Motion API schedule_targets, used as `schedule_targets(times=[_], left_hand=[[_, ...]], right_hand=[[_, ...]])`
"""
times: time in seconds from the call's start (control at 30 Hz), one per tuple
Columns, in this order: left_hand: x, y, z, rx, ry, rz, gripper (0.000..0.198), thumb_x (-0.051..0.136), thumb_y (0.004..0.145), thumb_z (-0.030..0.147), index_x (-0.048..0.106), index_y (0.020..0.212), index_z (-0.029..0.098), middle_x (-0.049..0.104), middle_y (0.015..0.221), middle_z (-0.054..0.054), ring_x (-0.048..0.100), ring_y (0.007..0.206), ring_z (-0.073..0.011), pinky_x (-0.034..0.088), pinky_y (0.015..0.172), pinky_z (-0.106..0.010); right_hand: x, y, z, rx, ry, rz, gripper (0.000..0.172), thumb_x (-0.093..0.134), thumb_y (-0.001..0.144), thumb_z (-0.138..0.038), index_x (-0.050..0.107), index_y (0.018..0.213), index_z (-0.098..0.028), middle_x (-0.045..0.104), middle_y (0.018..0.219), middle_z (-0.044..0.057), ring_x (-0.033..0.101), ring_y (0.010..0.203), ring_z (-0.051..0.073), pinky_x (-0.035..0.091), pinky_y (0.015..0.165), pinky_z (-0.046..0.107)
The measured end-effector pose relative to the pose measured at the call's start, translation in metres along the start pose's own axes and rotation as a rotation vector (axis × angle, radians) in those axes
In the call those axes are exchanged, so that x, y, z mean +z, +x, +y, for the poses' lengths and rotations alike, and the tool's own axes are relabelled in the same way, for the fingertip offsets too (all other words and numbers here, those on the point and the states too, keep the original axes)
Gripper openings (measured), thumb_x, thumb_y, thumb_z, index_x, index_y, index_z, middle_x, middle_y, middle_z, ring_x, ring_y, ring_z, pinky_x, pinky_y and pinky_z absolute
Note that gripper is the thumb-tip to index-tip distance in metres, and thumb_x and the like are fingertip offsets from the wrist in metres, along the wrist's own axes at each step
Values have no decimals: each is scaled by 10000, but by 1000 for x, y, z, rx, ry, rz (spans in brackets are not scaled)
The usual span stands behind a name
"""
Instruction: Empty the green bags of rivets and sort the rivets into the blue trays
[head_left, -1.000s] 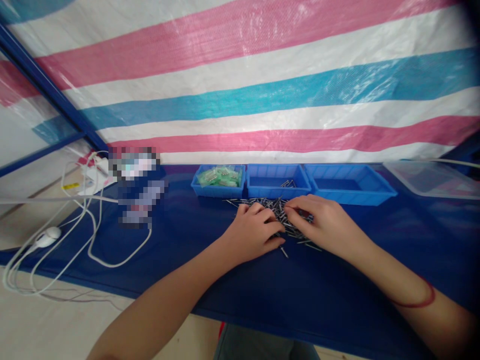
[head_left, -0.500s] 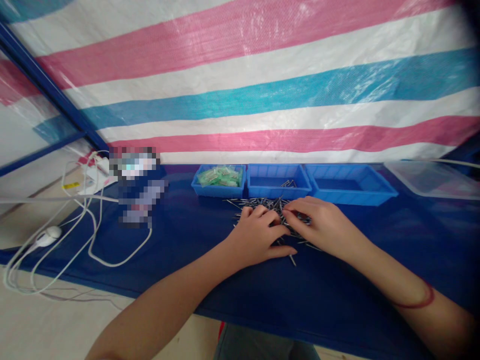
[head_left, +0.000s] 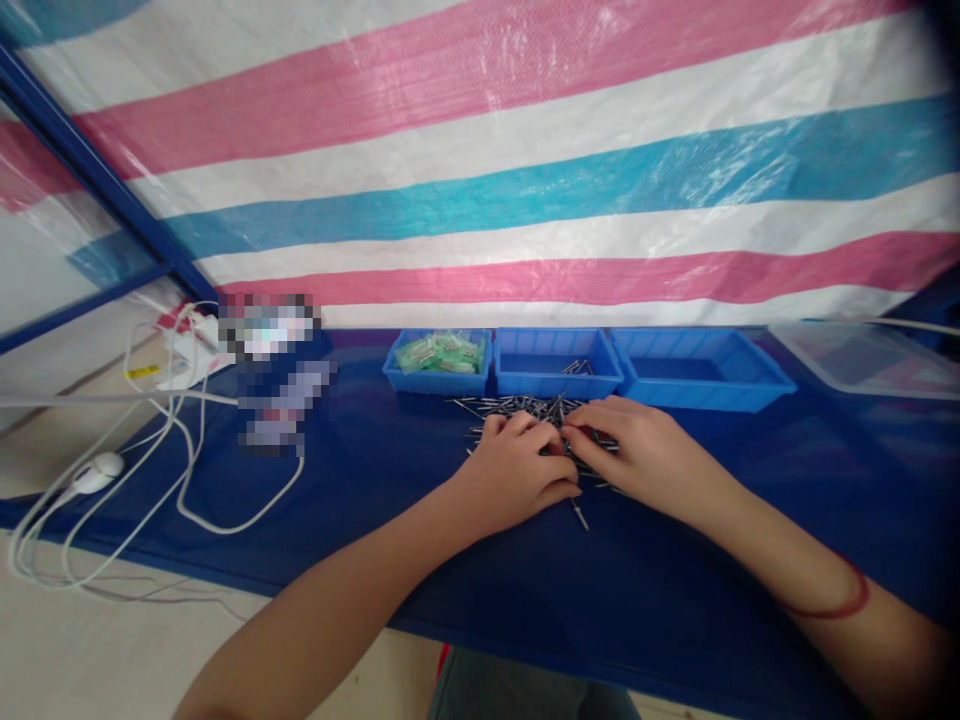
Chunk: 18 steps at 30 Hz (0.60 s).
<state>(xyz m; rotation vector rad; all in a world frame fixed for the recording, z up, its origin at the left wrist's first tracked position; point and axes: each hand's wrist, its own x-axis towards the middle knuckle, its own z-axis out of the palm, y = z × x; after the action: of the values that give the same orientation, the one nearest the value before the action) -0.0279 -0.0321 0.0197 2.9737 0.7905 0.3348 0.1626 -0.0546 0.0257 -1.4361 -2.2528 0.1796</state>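
A pile of thin metal pins [head_left: 517, 403], shaped like screws or rivets, lies loose on the blue table top. My left hand [head_left: 517, 470] rests over the pile's near left side, its fingers curled and its thumb drawn up against the forefinger. One single pin [head_left: 580, 515] pokes out just below that thumb. My right hand [head_left: 637, 445] is at the pile's right side, thumb and forefinger pinched close to the left fingertips. What either hand has between its fingers is too small and covered to make out.
Behind the pile stand three blue bins in a row: a left bin [head_left: 439, 384] with green-bagged pieces, a middle bin [head_left: 556, 384] with a few pins, and a right bin [head_left: 709, 396]. White cables [head_left: 225, 528] loop on the left; a clear plastic sheet [head_left: 862, 360] lies far right.
My left thumb has drawn in toward the forefinger. My right fingertips have shifted slightly left, and the single pin below the left thumb has moved slightly left.
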Motion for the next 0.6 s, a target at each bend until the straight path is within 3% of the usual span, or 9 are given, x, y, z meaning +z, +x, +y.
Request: schedule_targets(times=[0.1,0.33,0.6], left_hand=[[0,-1,0,15,26,13,267,504,918,478,687,945,286,585,1040,-27,449,1021,-209,298,813,-362],[5,-3,2,77,22,19,514,462,844,672,588,1229,355,563,1138,-60,435,1026,-238,310,811,-371],[9,-2,7,102,53,25,274,454,944,488,672,1062,371,618,1028,-17,455,1012,-194,277,774,-357]], right_hand=[[0,0,0,-14,-2,10,197,488,895,-249,662,816,-203,669,757,44,587,724,188,427,645,302],[-2,0,-1,-15,-12,7,212,476,898,-246,661,806,-202,669,750,44,576,712,181,425,647,299],[0,0,-2,-39,-21,21,222,470,895,-239,654,777,-200,669,740,44,577,700,176,427,651,300]])
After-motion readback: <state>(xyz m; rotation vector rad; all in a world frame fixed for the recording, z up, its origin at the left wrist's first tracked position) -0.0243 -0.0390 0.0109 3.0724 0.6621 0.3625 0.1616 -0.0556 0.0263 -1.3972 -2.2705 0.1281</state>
